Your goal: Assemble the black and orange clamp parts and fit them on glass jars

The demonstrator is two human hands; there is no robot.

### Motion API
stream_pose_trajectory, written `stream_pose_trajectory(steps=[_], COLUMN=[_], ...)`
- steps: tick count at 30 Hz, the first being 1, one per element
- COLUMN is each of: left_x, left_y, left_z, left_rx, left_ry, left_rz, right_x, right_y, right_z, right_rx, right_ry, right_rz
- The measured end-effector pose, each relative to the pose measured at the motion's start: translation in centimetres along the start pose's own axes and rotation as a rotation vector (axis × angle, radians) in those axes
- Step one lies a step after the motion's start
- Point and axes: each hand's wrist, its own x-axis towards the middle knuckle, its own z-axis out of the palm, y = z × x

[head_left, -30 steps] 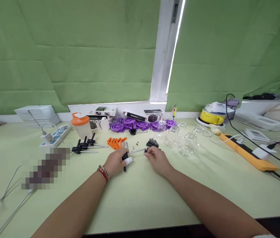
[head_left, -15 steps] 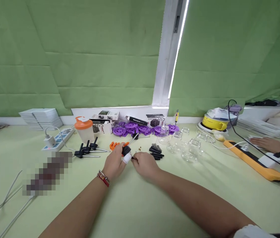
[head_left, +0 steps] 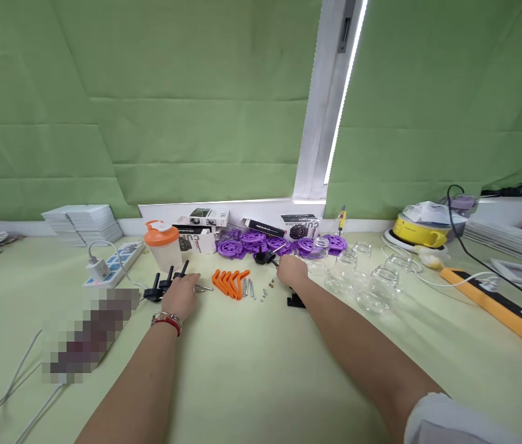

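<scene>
Black-handled rods (head_left: 153, 293) by left hand (head_left: 181, 297) and right hand (head_left: 292, 271), opening and hold unclear

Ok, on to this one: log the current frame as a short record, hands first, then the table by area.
left hand: at the black-handled rods, partly covering them; grip unclear
right hand: beside a black part near the purple discs; grip unclear
under right forearm: black pieces, partly hidden
between hands: orange brackets, silver screws
left side: orange-lidded shaker, white power strip
right side: clear glassware, yellow pot, orange power strip
back: printed boxes, purple discs
</scene>
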Motion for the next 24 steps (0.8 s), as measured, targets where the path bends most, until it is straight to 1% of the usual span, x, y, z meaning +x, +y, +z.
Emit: stream_pose_trajectory(steps=[6, 11, 16, 19, 21, 22, 24], left_x=[0.5, 0.5, 0.6, 0.5, 0.1, -0.1, -1.0], left_y=[0.0, 0.1, 0.3, 0.9, 2.0, 2.8, 4.7], left_z=[0.3, 0.1, -0.6, -1.4, -2.2, -2.6, -3.5], left_rx=[-0.017, -0.044, -0.080, -0.091, -0.088, -0.082, -0.086], left_ry=[-0.028, -0.004, 0.075, 0.210, 0.315, 0.345, 0.368], left_rz=[0.038, 0.053, 0.072, 0.108, 0.154, 0.192, 0.294], right_x=[0.5, 0.0, -0.8, -2.0, -3.6, -4.7, -7.1], right_y=[0.1, 0.1, 0.1, -0.3, -0.7, -1.0, -1.5], right_z=[0.5, 0.1, -0.5, -1.5, -2.2, -2.6, -3.0], right_rx=[-0.035, -0.045, -0.039, -0.029, 0.009, 0.059, 0.172], right_ry=[-0.014, -0.017, -0.015, 0.006, 0.061, 0.126, 0.253], right_rz=[0.022, 0.022, 0.001, -0.033, -0.113, -0.209, -0.468])
